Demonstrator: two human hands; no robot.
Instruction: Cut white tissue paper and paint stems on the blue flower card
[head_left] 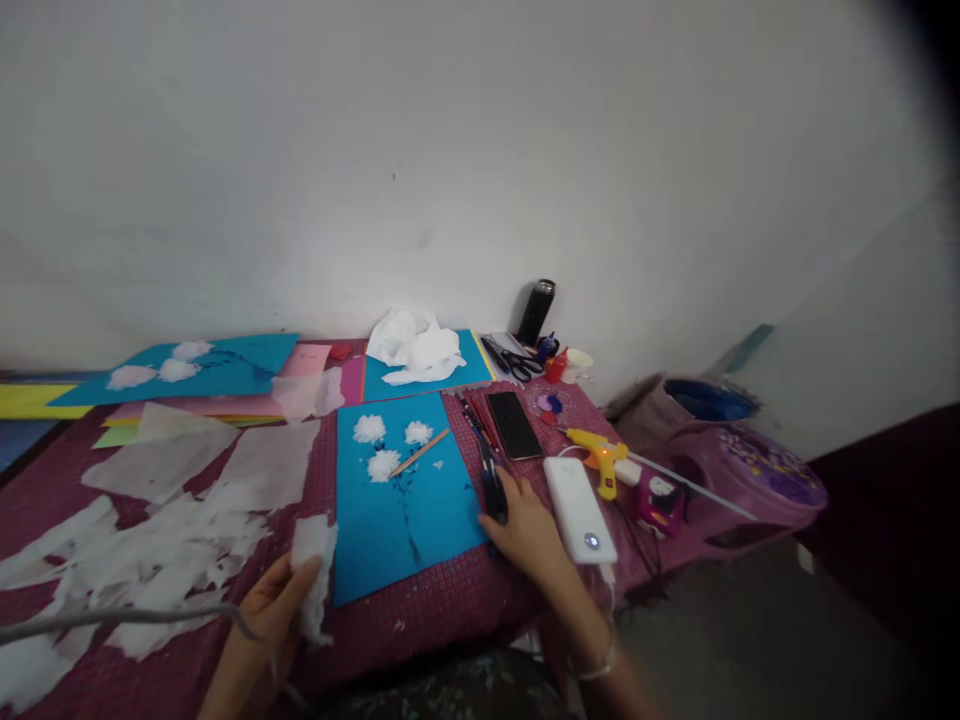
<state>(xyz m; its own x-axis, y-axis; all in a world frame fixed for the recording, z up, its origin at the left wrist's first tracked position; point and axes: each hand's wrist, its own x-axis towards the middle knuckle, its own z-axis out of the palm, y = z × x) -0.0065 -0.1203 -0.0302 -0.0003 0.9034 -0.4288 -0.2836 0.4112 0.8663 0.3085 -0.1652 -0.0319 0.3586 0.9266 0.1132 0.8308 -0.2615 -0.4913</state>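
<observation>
My left hand (271,610) pinches a folded piece of white tissue paper (313,560) between thumb and fingers, just left of a blue sheet (442,535). On that sheet are several white crumpled-paper puffs (382,466) above dark painted stems, and a thin wooden stick (418,453) lies slanted beside them. At the sheet's right edge, my right hand (529,530) has its thumb and fingers around the black handles of scissors (493,488), whose blades point away from me. My palm hides part of the handles.
Torn white tissue (165,550) covers the left side. Behind are another decorated blue sheet (232,365) and crumpled white tissue (420,345). To the right lie a phone (514,424), a white power bank (579,510), a yellow glue gun (602,455) and a black bottle (535,312). A grey cord (150,614) crosses lower left.
</observation>
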